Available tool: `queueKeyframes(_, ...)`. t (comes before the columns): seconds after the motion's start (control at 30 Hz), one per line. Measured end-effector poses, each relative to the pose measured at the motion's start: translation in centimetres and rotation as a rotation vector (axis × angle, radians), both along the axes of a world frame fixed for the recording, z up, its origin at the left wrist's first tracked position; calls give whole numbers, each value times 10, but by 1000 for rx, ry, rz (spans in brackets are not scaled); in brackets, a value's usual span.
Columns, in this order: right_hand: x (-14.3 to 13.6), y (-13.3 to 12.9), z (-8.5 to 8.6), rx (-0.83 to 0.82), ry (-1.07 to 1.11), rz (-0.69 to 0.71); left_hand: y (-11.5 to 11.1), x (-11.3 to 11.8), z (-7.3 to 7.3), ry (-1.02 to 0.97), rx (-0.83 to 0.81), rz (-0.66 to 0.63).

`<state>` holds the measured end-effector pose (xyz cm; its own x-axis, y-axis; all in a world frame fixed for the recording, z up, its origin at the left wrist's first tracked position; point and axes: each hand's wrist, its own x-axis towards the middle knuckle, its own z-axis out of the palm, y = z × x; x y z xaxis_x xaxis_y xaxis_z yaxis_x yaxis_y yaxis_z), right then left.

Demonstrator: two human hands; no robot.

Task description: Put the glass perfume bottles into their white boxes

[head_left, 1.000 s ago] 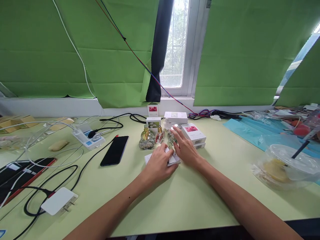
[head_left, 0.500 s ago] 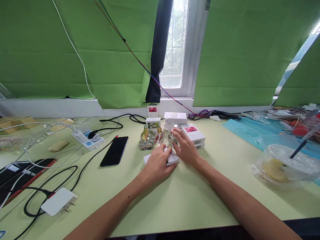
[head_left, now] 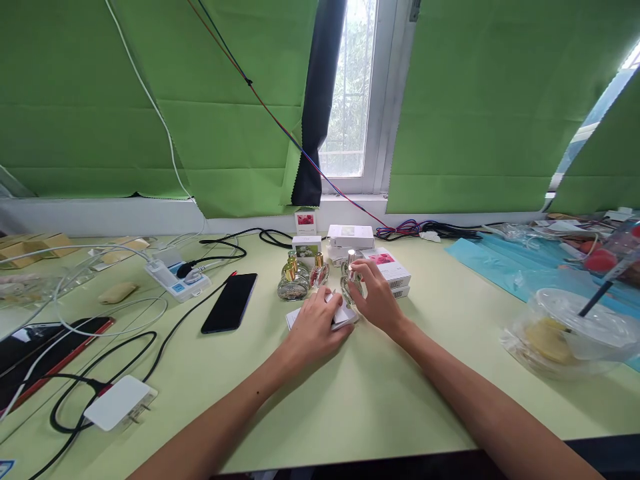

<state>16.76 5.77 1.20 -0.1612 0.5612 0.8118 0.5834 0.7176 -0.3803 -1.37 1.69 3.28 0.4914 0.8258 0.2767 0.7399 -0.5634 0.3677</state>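
My left hand (head_left: 320, 319) lies over a small white box (head_left: 296, 316) on the table, fingers across its top and thumb at its near side. A pointed flap stands up beside my fingertips. Just to the right, my right hand (head_left: 376, 293) has its fingers curled at a clear glass perfume bottle (head_left: 346, 272) with a silver cap; part of the bottle is hidden behind the fingers. Left of it are a perfume bottle with reddish contents (head_left: 319, 272) and several gold-capped perfume bottles (head_left: 294, 285) close together. Stacked white boxes (head_left: 395, 272) with a pink flower picture lie beyond my right hand.
More white boxes (head_left: 351, 236) stand near the wall. A black phone (head_left: 229, 303), a power strip (head_left: 183, 283), cables and a white charger (head_left: 120, 403) lie at left. A bagged drink cup (head_left: 565, 333) stands at right, before blue plastic sheeting (head_left: 505, 264).
The fingers of my right hand have drawn in and moved slightly to the right, and more of the silver-capped bottle shows. My left hand stays on the box.
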Motion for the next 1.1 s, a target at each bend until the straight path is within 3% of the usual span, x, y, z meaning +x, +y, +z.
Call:
queueKeyframes(0.67, -2, -7, -1, -210, -94, -122, 2, 1, 1, -41, -4, 31)
queueKeyframes(0.9, 0, -7, -1, -200, -105, -66, 2, 2, 2, -33, -7, 38)
queueKeyframes(1.1, -2, -5, -3, -182, -72, -108, 1, 2, 3, -28, -7, 39)
